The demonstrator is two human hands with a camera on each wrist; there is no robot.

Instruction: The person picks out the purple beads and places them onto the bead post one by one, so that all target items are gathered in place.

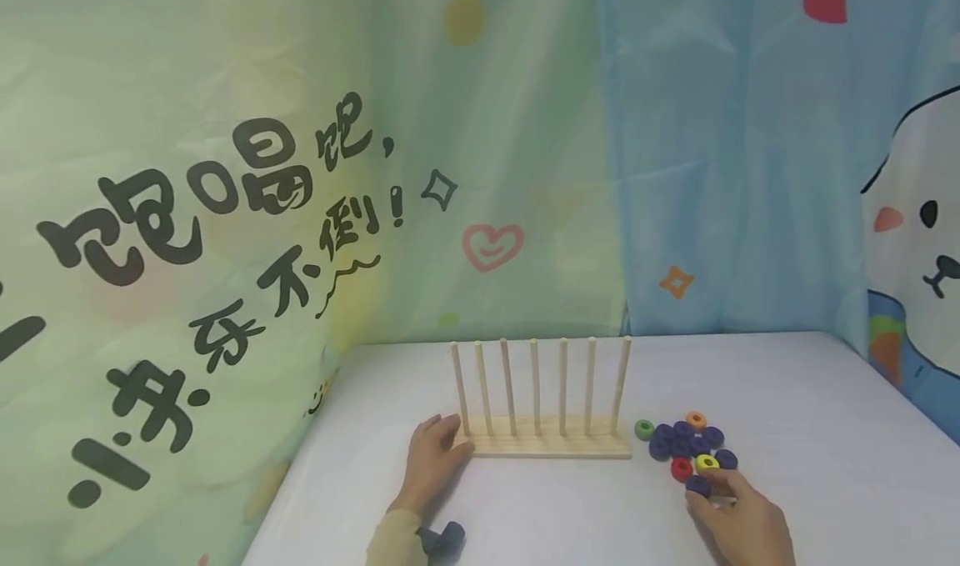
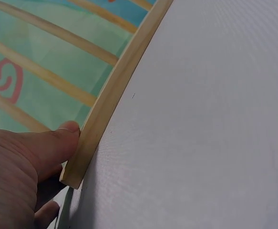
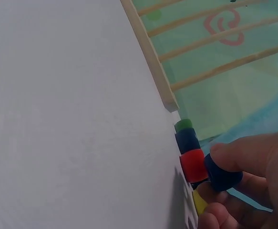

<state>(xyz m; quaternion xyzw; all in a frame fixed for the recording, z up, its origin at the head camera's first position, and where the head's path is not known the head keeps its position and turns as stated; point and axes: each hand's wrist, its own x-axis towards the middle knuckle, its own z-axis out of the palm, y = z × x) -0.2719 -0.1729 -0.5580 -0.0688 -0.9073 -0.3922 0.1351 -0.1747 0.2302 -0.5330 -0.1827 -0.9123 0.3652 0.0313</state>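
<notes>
A wooden peg rack (image 1: pixel 551 445) with several upright pegs stands on the white table. My left hand (image 1: pixel 432 458) grips the left end of its base; in the left wrist view the thumb (image 2: pixel 65 138) lies along the base's front edge (image 2: pixel 93 124). At the right, my right hand (image 1: pixel 742 520) pinches a dark blue bead (image 3: pixel 221 172) between thumb and fingers, at the near side of a bead cluster. That cluster has several dark blue beads (image 1: pixel 681 448), a red bead (image 1: pixel 682 469), a yellow bead (image 1: pixel 707 463), a green bead (image 1: pixel 644 429) and an orange bead (image 1: pixel 696 420).
The white table (image 1: pixel 555 516) extends around the rack and beads. Behind it hangs a printed curtain (image 1: pixel 495 149), green on the left and blue on the right. A dark wrist device (image 1: pixel 448 541) sits beside the left sleeve (image 1: pixel 397 537).
</notes>
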